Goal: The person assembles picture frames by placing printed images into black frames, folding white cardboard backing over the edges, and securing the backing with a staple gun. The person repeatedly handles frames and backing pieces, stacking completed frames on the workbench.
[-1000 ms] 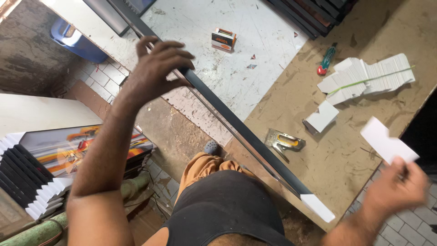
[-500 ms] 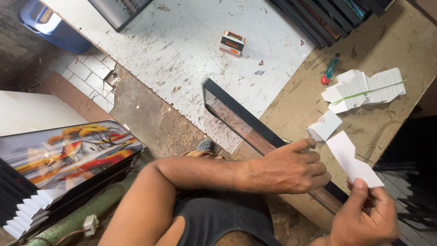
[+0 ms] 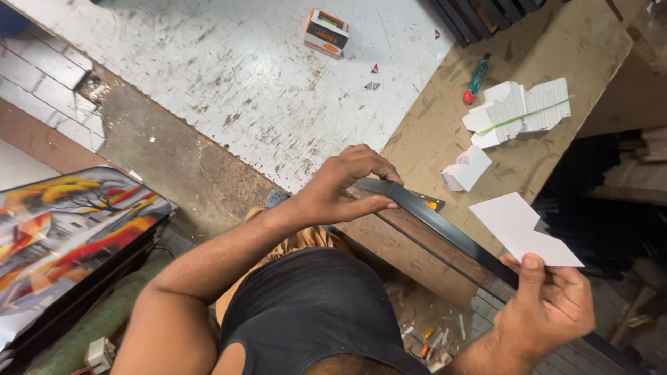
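Note:
My left hand grips the near end of a long black frame moulding that lies along the front edge of a brown workbench. Thumb and fingers pinch the strip's tip. My right hand holds up a white L-shaped card corner piece by its lower edge, just right of the strip. On the bench behind lie a banded bundle of white card corners and a small loose stack of them.
A green-and-red screwdriver lies on the bench near the bundle. A small box sits on the scratched white board. Colourful framed pictures are stacked at the left. Dark frame strips lean at the top.
My left hand slid back along the black strip toward its near end and now pinches the tip. My right hand raised the white card piece higher beside the strip.

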